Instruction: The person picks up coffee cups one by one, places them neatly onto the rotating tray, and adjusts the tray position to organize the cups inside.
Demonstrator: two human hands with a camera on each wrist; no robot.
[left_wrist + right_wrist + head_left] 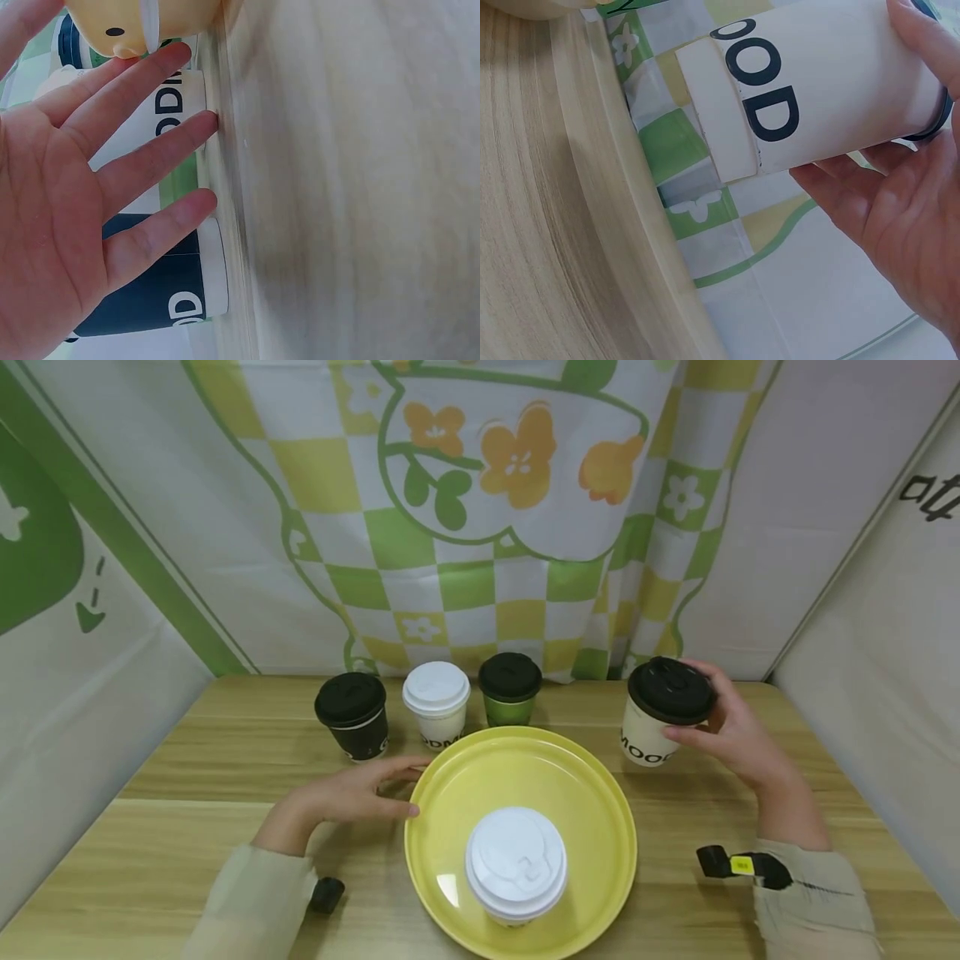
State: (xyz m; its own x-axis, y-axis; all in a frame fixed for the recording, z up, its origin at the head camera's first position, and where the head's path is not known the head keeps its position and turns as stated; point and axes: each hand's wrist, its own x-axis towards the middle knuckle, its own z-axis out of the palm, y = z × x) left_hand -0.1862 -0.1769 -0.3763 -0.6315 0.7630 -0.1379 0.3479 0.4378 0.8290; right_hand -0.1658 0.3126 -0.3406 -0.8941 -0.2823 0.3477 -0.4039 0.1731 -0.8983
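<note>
My right hand (738, 735) grips a cream paper coffee cup (641, 739) with a black lid (671, 690). In the right wrist view, that cup (832, 82) tilts and its base is off the wooden table (532, 195). My left hand (352, 793) lies at the left rim of a round yellow tray (431, 860), thumb at the rim. The fingers (161, 154) look straight and spread in the left wrist view, with nothing held in the palm. On the tray stands a white-lidded paper cup (516, 864), its body mostly hidden below the lid.
Behind the tray stand a black cup (360, 735), a white-lidded cream cup (438, 718) and a green cup with a black lid (510, 702). A checkered, flowered curtain (465, 585) hangs along the table's back edge. The tray hides part of the green cup.
</note>
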